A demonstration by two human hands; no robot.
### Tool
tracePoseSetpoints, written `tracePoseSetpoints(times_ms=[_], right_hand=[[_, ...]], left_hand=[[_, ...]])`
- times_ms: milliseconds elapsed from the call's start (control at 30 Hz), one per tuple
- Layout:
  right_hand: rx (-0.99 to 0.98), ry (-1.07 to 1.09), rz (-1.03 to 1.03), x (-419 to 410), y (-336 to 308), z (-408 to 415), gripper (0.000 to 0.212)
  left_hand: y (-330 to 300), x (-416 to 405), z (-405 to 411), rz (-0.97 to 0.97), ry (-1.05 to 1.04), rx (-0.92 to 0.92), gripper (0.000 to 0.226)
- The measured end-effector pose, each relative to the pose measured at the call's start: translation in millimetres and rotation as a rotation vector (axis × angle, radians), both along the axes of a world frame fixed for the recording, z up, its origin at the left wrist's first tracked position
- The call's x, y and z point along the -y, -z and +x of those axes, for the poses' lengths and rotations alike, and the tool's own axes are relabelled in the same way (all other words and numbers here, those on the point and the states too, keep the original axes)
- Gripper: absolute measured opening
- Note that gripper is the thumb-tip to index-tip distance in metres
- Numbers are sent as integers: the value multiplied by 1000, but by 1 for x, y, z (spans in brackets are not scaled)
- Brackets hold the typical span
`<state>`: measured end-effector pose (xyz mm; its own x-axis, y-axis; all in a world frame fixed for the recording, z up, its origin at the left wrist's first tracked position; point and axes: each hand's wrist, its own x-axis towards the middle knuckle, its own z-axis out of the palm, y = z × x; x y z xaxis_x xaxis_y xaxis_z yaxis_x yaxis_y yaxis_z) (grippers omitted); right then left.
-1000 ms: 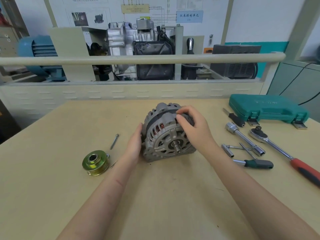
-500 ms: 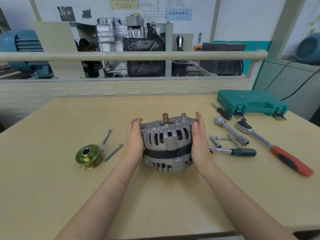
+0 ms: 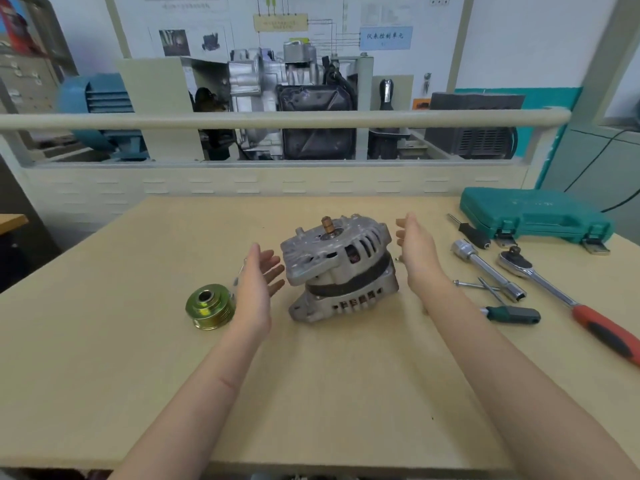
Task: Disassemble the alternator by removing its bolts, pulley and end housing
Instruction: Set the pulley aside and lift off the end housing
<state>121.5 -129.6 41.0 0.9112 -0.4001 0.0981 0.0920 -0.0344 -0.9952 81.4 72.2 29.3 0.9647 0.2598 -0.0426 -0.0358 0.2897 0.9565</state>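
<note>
— Where's the alternator (image 3: 341, 271) sitting?

— Middle of the frame, on the tan table (image 3: 311, 393), shaft stub pointing up. Its top housing sits tilted, lifted at the left edge over the dark band around the body.

— Is anyone holding it?

— No. The left hand (image 3: 258, 289) is just left of it, fingers spread and apart, palm facing the casting, not touching. The right hand (image 3: 417, 252) is just right of it, also spread wide, clear of the metal.

— What's around it?

— Left of the left hand, one yellow-green pulley (image 3: 207, 306) lying flat on the table. The hand covers whatever is just behind it; I see only a sliver of metal there and can't tell what it is.

— And on the right side?

— One red-handled ratchet (image 3: 568, 299) running toward the lower right edge, one chrome extension bar (image 3: 488, 268), one green-handled driver (image 3: 512, 314), one black-handled tool (image 3: 471, 233) further back, and a thin bolt (image 3: 476, 285) crossed by another thin rod. One teal tool case (image 3: 533, 216), closed, at the upper right of the table.

— Anything blocking the work?

— Nothing between the hands and the alternator. Beyond the table, a beige rail (image 3: 277, 120) crosses in front of an engine display.
</note>
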Motion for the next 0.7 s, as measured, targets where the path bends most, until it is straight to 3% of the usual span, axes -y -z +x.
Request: tracePoseSetpoints(times_ms=[67, 133, 200, 267, 333, 400, 500, 567, 633, 700], right_hand=[[137, -5, -38, -9, 2, -29, 49], [391, -93, -484, -29, 2, -63, 67], [622, -172, -1109, -45, 4, -72, 82], [811, -140, -1440, -56, 0, -63, 70], [963, -85, -1470, -59, -9, -52, 44], [1081, -47, -1504, -56, -15, -41, 43], [1141, -35, -1560, -52, -20, -32, 47], [1096, -29, -1536, -47, -26, -28, 46], [1000, -8, -1420, -38, -33, -25, 42], [948, 79, -1314, -30, -36, -23, 43]], left_hand=[[-4, 11, -4, 17, 188, 11, 46], [-5, 25, -12, 2, 280, 56, 44], [-1, 30, -20, -25, 322, 104, 42], [9, 24, -26, -6, 312, 148, 36], [20, 12, -26, 106, 246, 122, 29], [28, -1, -27, 343, 261, 74, 47], [40, -5, -28, 1000, 487, 132, 77], [47, -2, -24, 1271, 403, 154, 97], [38, 0, -11, 1286, 160, 246, 76], [16, 2, 1, 1434, 48, 483, 49]])
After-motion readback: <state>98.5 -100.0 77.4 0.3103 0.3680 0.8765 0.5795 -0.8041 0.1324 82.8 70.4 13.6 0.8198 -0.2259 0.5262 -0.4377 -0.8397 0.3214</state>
